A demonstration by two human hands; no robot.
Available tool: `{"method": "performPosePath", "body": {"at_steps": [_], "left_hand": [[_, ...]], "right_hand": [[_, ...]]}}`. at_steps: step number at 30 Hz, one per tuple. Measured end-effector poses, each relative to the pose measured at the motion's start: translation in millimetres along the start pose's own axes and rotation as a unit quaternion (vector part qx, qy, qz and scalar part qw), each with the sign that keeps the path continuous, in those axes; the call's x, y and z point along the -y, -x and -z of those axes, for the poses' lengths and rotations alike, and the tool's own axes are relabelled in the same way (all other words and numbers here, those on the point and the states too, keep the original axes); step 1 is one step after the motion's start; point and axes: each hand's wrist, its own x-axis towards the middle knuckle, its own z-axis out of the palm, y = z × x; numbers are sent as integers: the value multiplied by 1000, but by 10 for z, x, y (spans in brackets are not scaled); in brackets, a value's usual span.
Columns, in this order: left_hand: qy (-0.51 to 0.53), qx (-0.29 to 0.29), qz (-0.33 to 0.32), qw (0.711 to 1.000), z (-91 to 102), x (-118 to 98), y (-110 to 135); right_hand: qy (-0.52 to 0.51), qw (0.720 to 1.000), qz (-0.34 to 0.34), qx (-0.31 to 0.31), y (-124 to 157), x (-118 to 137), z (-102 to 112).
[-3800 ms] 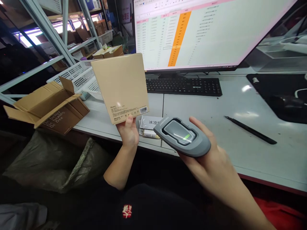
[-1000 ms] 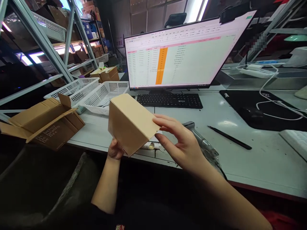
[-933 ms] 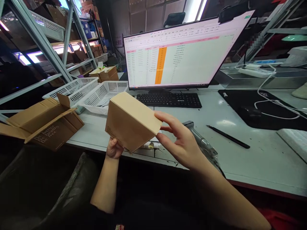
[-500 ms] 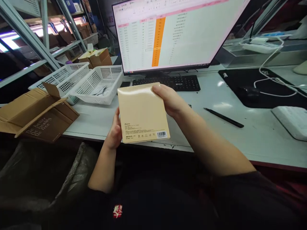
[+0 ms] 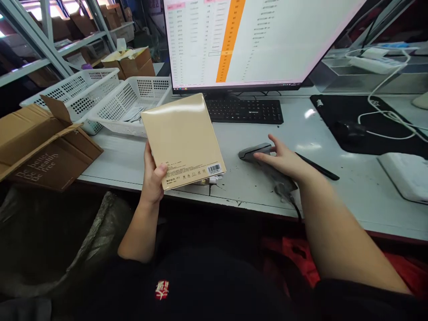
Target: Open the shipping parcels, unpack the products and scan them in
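My left hand (image 5: 154, 176) grips a flat cream-coloured box (image 5: 182, 138) by its lower left edge, thumb on the front face. The box is tilted, and small print and a barcode label run along its bottom. On the desk to the right lies a dark grey handheld barcode scanner (image 5: 252, 151) with its cable toward the desk edge. Over the scanner is my right hand (image 5: 284, 160), thumb and fingers apart; whether it touches the scanner I cannot tell. Some small items show just under the box's lower right corner, partly hidden.
A monitor (image 5: 287, 49) showing a spreadsheet stands behind a black keyboard (image 5: 249, 111). White baskets (image 5: 117, 127) and an open cardboard box (image 5: 56, 156) are at the left. To the right are a black pen (image 5: 323, 169), a mouse pad (image 5: 334, 138) with a cable, and a white packet (image 5: 406, 174).
My right hand has let go of the cream box and moved right to the scanner. The box, in my left hand alone, has shifted left and tilted. The view has also shifted slightly.
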Motion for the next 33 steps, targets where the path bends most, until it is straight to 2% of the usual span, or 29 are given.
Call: {"method": "performPosePath", "body": {"at_steps": [2, 5, 8, 11, 15, 17, 19, 22, 25, 29, 33], "left_hand": [[1, -3, -7, 1000, -9, 11, 7], [-7, -12, -10, 1000, 5, 21, 21], [-21, -23, -15, 999, 49, 36, 25], [-29, -35, -25, 999, 86, 52, 19], [-68, -43, -40, 996, 115, 57, 13], [-101, -46, -55, 992, 128, 55, 13], [-125, -47, -79, 988, 144, 54, 11], [-130, -45, -109, 984, 173, 58, 8], [-141, -46, -112, 983, 200, 60, 8], [-168, -40, -116, 978, 221, 62, 17], [-173, -39, -135, 975, 206, 60, 27]], "right_hand": [[-25, 998, -42, 29, -10, 22, -27], [-57, 987, -116, 98, 18, 187, -59], [-38, 988, -116, 95, 113, 384, -66], [-49, 994, -47, 90, 299, 606, -30], [-118, 975, 82, 169, 645, 976, 83], [-98, 969, 125, 191, 804, 1152, 133], [-64, 969, 163, 173, 927, 1280, 158], [1, 972, 196, 130, 1042, 1362, 144], [41, 970, 215, 107, 1097, 1368, 118], [57, 963, 236, 119, 1146, 1410, 146], [118, 953, 252, 117, 1206, 1482, 218]]}}
